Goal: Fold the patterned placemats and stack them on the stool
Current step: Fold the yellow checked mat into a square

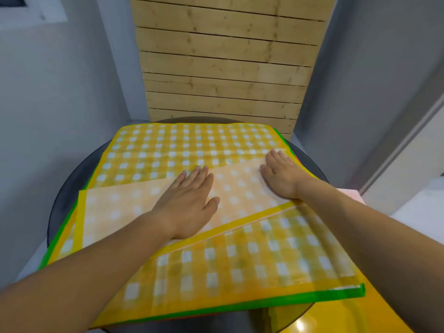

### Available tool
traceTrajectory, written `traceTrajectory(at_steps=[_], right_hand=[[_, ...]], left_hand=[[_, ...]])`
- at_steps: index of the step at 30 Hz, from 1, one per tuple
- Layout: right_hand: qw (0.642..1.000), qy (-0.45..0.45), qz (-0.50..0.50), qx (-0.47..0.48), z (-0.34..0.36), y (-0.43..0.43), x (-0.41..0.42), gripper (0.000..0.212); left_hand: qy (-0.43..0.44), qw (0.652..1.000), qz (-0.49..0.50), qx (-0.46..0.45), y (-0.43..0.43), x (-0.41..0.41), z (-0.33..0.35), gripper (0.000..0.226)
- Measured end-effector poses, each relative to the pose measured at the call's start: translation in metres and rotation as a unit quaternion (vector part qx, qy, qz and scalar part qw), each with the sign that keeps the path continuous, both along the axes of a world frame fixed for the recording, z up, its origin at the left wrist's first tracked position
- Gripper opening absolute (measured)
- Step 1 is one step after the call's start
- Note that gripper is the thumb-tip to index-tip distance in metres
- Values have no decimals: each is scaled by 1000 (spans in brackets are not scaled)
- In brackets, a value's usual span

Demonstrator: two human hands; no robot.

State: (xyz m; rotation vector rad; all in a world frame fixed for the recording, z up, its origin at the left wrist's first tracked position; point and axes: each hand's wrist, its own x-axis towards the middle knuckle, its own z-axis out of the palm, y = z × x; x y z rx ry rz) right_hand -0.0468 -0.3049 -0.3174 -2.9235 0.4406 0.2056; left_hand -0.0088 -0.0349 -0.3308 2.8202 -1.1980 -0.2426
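Far left, a green-bordered mat (62, 234) peeks out from under the pile, all of it resting on a round dark tabletop (69, 179). On top lies the yellow checked placemat (192, 143), and that's the one being folded right now.

The left hand (187, 203) is flat, fingers straight and together, palm pressing down on the pale underside of the turned-over flap (240, 191). It grips nothing; this is pure pressure.

Across the flap, its yellow border runs at a slant to the checked panel nearer the person, so the fold looks skewed. Before creasing, it would pay to lift one corner and square the border against the edge beneath.

The right hand (281, 175) is also spread flat, fingertips near the flap's far right corner, holding nothing, just pinning it. Good placement: one hand can anchor while the other sweeps outward along the fold to push out trapped air. The material looks slick and springy, so firm, slow strokes should beat a quick pat.

Bottom right, a glossy yellow surface (348, 316) shows beneath the table's rim. It may be the stool, but I can't tell.
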Motion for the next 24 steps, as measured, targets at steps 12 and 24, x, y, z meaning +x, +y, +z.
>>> traceTrajectory(at_steps=[12,24], right_hand=[[990,-119,-15,77,-4,-11,-7,37],[987,-137,83,-12,34,79,-95,32]], left_hand=[[29,998,43,-31,0,10,18,70],[62,989,132,-15,15,21,66,29]])
